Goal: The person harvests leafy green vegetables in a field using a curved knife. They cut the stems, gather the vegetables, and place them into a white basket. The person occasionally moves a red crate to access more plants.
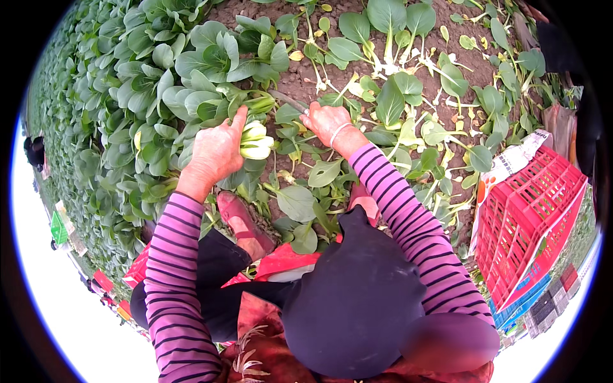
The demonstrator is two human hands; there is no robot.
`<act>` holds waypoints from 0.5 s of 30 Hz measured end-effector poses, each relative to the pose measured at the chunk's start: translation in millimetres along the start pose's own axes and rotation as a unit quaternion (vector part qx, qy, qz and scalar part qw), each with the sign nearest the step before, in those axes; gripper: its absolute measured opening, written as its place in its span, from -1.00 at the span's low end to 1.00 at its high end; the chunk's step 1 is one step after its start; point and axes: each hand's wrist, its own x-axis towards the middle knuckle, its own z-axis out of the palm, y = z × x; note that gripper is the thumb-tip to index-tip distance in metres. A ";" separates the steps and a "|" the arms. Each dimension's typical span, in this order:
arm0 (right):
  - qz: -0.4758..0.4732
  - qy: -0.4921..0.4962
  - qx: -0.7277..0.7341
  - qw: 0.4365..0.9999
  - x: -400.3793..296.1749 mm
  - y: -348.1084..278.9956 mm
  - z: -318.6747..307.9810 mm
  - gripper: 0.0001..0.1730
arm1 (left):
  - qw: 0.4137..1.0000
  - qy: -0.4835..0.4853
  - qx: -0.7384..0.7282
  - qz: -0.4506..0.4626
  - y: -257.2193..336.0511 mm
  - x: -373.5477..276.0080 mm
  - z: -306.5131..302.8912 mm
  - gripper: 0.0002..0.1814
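My left hand (218,146) grips a cut bok choy (256,141) whose pale stem base points right, and its index finger reaches towards another bok choy plant. In my right hand (330,123) is a harvesting knife (289,101), held by its handle. The blade points left, with its tip by the green stalks (261,104) of that plant at the edge of the uncut bed. Whether the blade touches them I cannot tell. Loose leaves and trimmings (297,203) lie on the soil below both hands.
Dense bok choy plants (129,95) fill the left side. Leaves and cut stems litter the brown soil (345,14) at the upper right. A red plastic crate (522,206) stands at the right, a blue crate (522,301) behind it. My shoes (246,225) rest among the leaves.
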 end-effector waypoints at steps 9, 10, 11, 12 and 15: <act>-0.038 -0.045 -0.034 0.998 -11.8 8.2 -18.8 -0.52 | 0.989 0.120 0.027 0.083 -13.0 -16.0 36.7 0.00; -0.038 -0.041 -0.029 0.998 -13.6 8.4 -18.9 -0.52 | 0.986 0.135 0.029 0.097 -14.5 -18.7 40.0 0.01; -0.037 -0.037 -0.023 0.998 -16.1 8.8 -18.8 -0.52 | 0.987 0.132 0.029 0.091 -15.6 -21.0 42.3 0.01; -0.053 -0.071 -0.039 0.995 -20.7 10.5 -18.2 -0.51 | 0.988 0.128 0.030 0.086 -16.8 -22.8 44.8 0.02; -0.063 -0.105 -0.044 0.991 -43.4 16.7 -6.9 -0.48 | 0.982 0.167 0.002 0.092 -26.8 -29.2 63.5 0.06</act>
